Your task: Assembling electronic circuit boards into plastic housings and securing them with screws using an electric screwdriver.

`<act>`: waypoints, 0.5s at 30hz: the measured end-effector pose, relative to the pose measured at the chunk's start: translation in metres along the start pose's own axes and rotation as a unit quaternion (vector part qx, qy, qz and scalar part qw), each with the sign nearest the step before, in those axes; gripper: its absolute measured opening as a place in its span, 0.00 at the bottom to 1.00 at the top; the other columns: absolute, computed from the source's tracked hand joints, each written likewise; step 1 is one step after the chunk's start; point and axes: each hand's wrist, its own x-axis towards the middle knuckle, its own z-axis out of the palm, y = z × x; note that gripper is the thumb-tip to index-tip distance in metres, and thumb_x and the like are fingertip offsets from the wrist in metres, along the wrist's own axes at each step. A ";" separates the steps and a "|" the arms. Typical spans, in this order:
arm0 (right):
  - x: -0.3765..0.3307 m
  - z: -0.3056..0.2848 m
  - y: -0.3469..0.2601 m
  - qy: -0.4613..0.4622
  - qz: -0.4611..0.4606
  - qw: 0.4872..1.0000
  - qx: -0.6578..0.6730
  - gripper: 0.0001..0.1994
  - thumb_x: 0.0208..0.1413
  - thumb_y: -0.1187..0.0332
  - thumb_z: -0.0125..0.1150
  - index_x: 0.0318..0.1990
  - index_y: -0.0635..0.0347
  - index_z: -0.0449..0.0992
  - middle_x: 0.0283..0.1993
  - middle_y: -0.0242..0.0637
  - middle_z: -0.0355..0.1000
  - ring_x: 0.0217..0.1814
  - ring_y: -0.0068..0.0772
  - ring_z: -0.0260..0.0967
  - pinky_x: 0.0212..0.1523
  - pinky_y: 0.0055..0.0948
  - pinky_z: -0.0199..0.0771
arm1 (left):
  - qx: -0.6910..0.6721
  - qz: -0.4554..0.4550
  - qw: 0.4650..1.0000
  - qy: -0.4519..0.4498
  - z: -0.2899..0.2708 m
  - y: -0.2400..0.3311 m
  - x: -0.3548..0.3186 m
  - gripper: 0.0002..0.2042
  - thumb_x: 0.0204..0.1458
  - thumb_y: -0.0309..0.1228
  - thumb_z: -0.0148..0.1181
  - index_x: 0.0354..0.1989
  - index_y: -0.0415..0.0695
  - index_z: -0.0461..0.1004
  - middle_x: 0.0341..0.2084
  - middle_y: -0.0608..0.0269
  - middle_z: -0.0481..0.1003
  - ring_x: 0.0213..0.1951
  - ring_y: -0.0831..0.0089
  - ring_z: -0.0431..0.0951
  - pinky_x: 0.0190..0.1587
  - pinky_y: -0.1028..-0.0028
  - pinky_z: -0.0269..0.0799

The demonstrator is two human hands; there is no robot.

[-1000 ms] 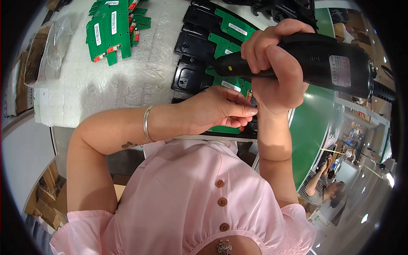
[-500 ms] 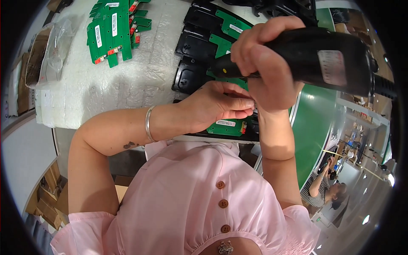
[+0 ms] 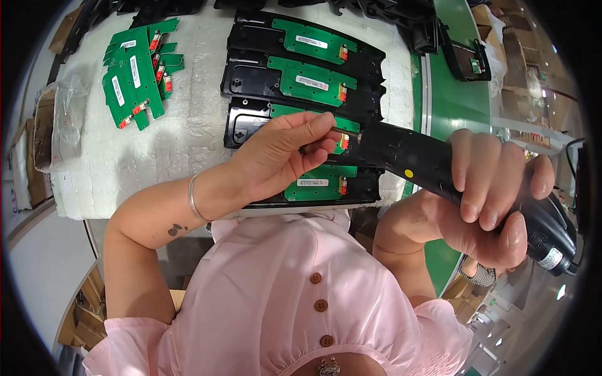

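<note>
My right hand (image 3: 489,200) is wrapped round a black electric screwdriver (image 3: 407,147), held tilted with its thin metal bit (image 3: 350,132) pointing left. At the bit's tip, the thumb and fingers of my left hand (image 3: 288,144) are pinched together; whatever small thing they hold is hidden. Beneath both hands lies a column of black plastic panels (image 3: 251,66), each bearing a green circuit board (image 3: 313,83) with a white label and a red-and-white connector at its right end. My left hand partly covers the lower panels.
Several loose green circuit boards (image 3: 141,78) overlap in a pile at the left on the white foam-covered surface (image 3: 188,119). More black plastic parts (image 3: 401,25) sit along the far edge. A plastic-lined box (image 3: 63,119) stands at the far left. A cable trails from the screwdriver's rear.
The screwdriver has swung to the right and lower, and its bit now shows at my left fingertips. My left hand has shifted slightly left. The view has moved, showing more of the panels.
</note>
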 end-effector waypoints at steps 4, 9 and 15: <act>-0.002 -0.001 0.000 -0.012 -0.016 1.000 -0.006 0.14 0.38 0.70 0.52 0.37 0.55 0.63 0.17 0.22 0.60 0.19 0.18 0.57 0.27 0.20 0.55 | -0.027 -0.017 0.999 -0.036 -0.005 -0.001 0.000 0.12 0.49 0.37 0.56 0.34 0.41 0.70 0.28 0.67 0.72 0.31 0.84 0.72 0.33 0.87 0.71; -0.006 0.000 0.019 -0.018 -0.038 0.997 -0.069 0.12 0.41 0.71 0.47 0.38 0.55 0.63 0.18 0.22 0.57 0.19 0.18 0.55 0.25 0.21 0.53 | -0.009 -0.033 0.997 0.062 0.020 -0.013 -0.005 0.17 0.53 0.39 0.49 0.42 0.35 0.67 0.36 0.57 0.70 0.39 0.72 0.72 0.42 0.81 0.70; -0.006 -0.010 0.059 0.071 -0.014 0.996 -0.047 0.17 0.39 0.73 0.40 0.42 0.60 0.63 0.13 0.26 0.51 0.13 0.20 0.47 0.21 0.25 0.52 | 0.040 -0.085 0.995 0.040 0.012 -0.022 -0.035 0.17 0.56 0.30 0.44 0.49 0.31 0.61 0.45 0.47 0.67 0.48 0.63 0.69 0.50 0.75 0.68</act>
